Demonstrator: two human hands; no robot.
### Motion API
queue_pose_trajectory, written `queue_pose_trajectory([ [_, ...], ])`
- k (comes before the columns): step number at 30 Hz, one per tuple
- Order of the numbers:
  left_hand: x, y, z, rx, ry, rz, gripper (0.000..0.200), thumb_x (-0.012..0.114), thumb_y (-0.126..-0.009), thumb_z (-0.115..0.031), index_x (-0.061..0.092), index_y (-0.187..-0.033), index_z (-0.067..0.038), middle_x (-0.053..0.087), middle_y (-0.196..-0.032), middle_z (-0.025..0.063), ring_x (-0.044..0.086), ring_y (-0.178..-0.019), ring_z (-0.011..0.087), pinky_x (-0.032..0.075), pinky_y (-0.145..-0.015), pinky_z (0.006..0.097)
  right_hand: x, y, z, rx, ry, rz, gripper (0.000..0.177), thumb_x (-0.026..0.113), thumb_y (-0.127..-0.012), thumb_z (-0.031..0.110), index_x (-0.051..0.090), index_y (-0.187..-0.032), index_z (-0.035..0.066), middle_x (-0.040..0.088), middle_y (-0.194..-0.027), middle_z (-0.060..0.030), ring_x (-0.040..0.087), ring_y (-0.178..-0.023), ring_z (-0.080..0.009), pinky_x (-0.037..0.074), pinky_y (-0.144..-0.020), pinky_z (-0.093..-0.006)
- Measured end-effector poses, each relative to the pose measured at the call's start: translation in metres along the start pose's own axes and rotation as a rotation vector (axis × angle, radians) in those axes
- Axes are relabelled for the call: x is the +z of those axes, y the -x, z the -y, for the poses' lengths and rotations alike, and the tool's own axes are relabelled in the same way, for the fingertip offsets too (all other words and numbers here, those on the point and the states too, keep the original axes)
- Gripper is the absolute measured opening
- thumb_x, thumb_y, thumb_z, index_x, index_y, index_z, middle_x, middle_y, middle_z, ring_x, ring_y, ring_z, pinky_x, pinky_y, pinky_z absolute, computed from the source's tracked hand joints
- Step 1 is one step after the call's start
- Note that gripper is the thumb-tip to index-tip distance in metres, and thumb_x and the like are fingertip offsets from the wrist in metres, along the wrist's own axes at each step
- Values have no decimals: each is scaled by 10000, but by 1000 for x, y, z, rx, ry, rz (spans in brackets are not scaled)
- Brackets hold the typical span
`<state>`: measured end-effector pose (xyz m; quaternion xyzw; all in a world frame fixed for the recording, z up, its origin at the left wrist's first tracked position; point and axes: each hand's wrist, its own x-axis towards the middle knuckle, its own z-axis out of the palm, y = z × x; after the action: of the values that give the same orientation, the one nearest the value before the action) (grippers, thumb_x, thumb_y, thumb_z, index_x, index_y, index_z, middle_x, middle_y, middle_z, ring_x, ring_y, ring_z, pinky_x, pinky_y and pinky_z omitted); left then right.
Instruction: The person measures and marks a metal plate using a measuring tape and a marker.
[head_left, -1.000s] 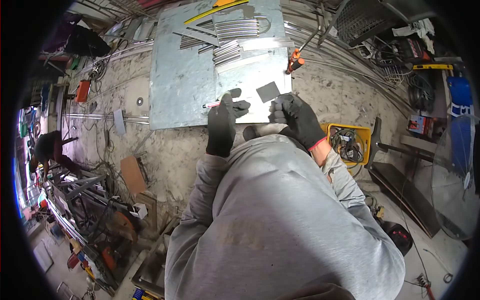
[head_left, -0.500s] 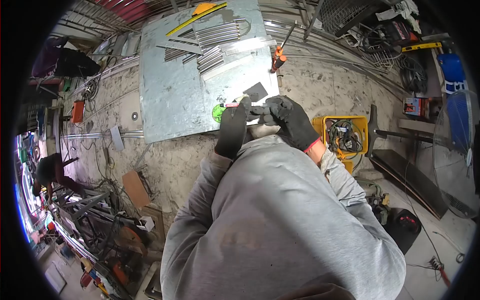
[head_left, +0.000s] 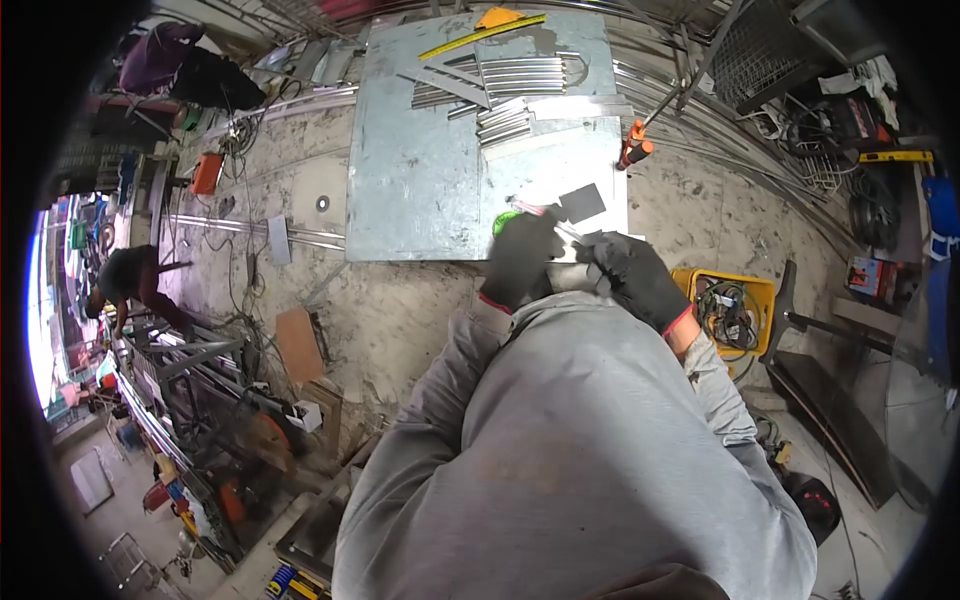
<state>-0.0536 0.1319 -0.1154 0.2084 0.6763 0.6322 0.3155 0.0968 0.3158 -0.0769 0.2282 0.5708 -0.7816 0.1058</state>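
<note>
Both my hands wear dark gloves with red cuffs and are close together at the table's near edge. My left hand [head_left: 524,260] is curled, its fingertips at a small pale, shiny piece [head_left: 567,242]. Against the other side of that piece my right hand [head_left: 640,275] has its fingers bent inward; what exactly each hand grips I cannot tell. Just beyond the left hand are a bright green round object [head_left: 503,222], partly covered, and a slim red-and-white stick [head_left: 526,206]. A dark grey rectangular plate [head_left: 582,203] lies past the right fingertips.
On the metal-topped table [head_left: 410,200] lie rows of metal tubes [head_left: 535,75], a set square [head_left: 455,84] and a yellow ruler [head_left: 482,37]. Orange-handled clamps [head_left: 635,147] grip its right edge. A yellow crate [head_left: 765,310] of cables stands right; another person [head_left: 135,280] bends at far left.
The view has swung left, so the table sits further right. My left hand has turned and covers more of the green object; a pale piece now shows between the hands.
</note>
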Motion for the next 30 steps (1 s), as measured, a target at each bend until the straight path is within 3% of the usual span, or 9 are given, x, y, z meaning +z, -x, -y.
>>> queue_pose_trajectory([
  [3,-76,-37,59,29,-353,-290,421,615,-1069,-380,753,-926,-9,697,-707,81,690,-626,166,516,-555,318,-16,-12,-10,-189,-107,-353,371,636,-1079,218,639,-1341,-46,740,-1165,-115,654,-804,-140,551,-722,-309],
  [5,-95,-42,-25,-436,-157,-363,524,644,-1029,-489,732,-773,-40,696,-644,118,709,-636,189,507,-543,327,-47,-11,-15,-174,-54,-382,380,661,-1064,217,632,-1358,-22,739,-1189,-109,678,-866,-165,565,-761,-318],
  [7,-125,-69,-22,-444,-295,-302,618,646,-990,-585,719,-689,-50,707,-647,174,737,-696,282,531,-589,395,-66,-13,-26,-146,491,-654,425,694,-1044,238,614,-1406,29,734,-1215,-90,674,-871,-178,571,-777,-340],
  [8,-137,-84,-25,-395,-533,-294,627,639,-985,-601,729,-708,-46,713,-675,190,737,-734,325,541,-636,430,-84,-23,-53,-289,659,-721,379,681,-1033,294,660,-1337,69,733,-1004,-43,691,-848,-181,558,-760,-357],
  [11,-147,-108,-27,-268,-929,-306,607,606,-992,-611,775,-850,-45,733,-771,215,731,-830,413,552,-788,506,-93,-25,-59,118,145,-464,368,655,-1049,339,679,-1298,69,729,-1011,-42,699,-847,-187,561,-754,-347],
  [13,-135,-104,-14,54,-1028,-708,526,619,-997,-560,788,-969,-63,755,-851,218,737,-858,411,550,-813,521,-85,-17,-70,-3,39,-348,317,618,-1079,327,681,-1167,28,703,-956,-58,664,-785,-167,535,-696,-319],
  [17,-118,-81,49,465,-966,-867,369,737,-961,-340,713,-1193,-55,750,-1080,188,695,-1022,404,525,-926,518,-79,-8,-74,-98,35,-375,341,607,-1091,376,665,-1067,40,673,-858,-43,628,-715,-141,525,-668,-313],
  [25,-104,-67,46,448,-1141,-782,428,762,-927,-292,679,-1269,-47,682,-1190,171,623,-1151,388,477,-994,520,-177,38,-39,-183,-227,-633,365,613,-1092,454,615,-1060,90,641,-883,-34,609,-733,-165,524,-678,-338],
  [30,-102,-69,42,439,-1193,-759,416,760,-917,-286,673,-1242,-42,672,-1165,159,625,-1116,381,480,-958,518,-251,-35,28,-335,-163,-466,271,666,-1065,365,623,-1071,98,655,-888,-65,650,-784,-216,556,-733,-393],
])
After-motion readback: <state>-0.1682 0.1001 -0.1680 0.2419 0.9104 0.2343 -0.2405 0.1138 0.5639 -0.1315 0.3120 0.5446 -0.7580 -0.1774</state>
